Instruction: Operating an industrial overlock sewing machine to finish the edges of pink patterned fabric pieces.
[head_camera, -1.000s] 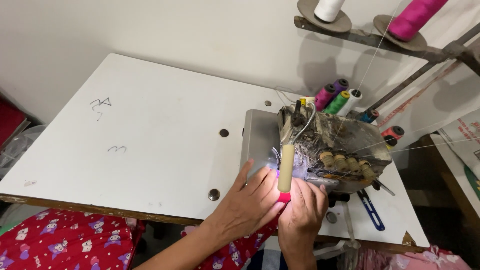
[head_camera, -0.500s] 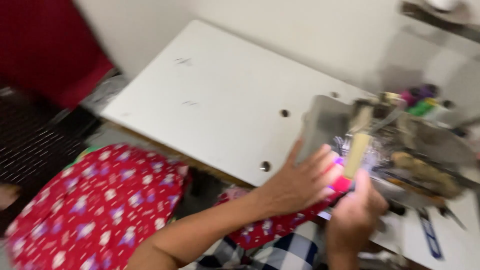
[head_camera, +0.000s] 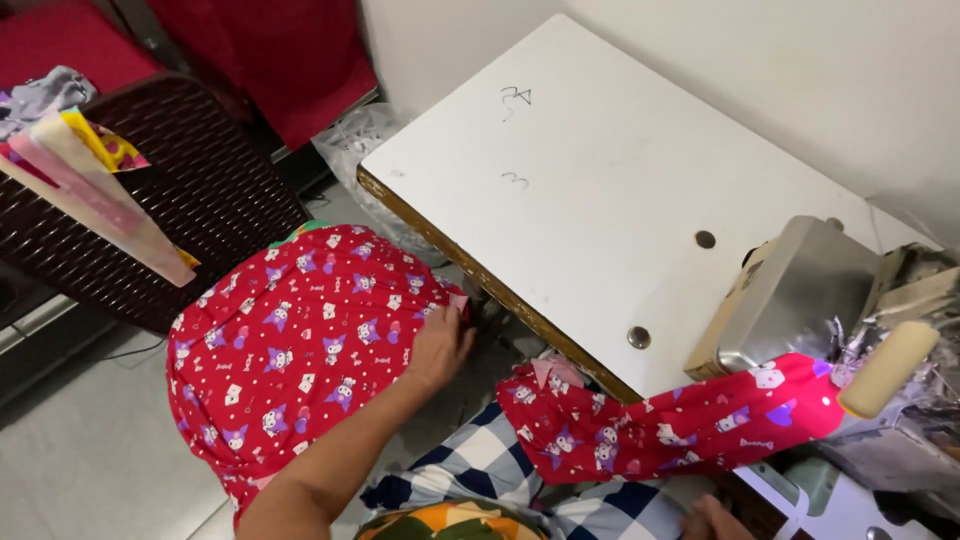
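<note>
My left hand (head_camera: 438, 348) reaches down to the left of the table and grips the edge of a bundle of red cartoon-print fabric (head_camera: 290, 360) that lies beside my lap. Another piece of the same red fabric (head_camera: 680, 425) runs from the overlock sewing machine (head_camera: 800, 300) down off the table's edge toward my lap. Only the top of my right hand (head_camera: 712, 520) shows at the bottom edge, below that piece; its fingers are hidden. A cream roller-like part (head_camera: 888, 368) sits on the machine over the fabric's end.
The white table (head_camera: 600, 170) has pen marks and two round holes. A dark woven chair (head_camera: 190, 190) at left carries scraps of coloured cloth (head_camera: 90, 190). Red cloth (head_camera: 270, 50) hangs behind it. Grey floor lies at lower left.
My view has swung left and down. My left hand left the machine's needle area and went down to the red bundle beside me. My right hand dropped below the table edge.
</note>
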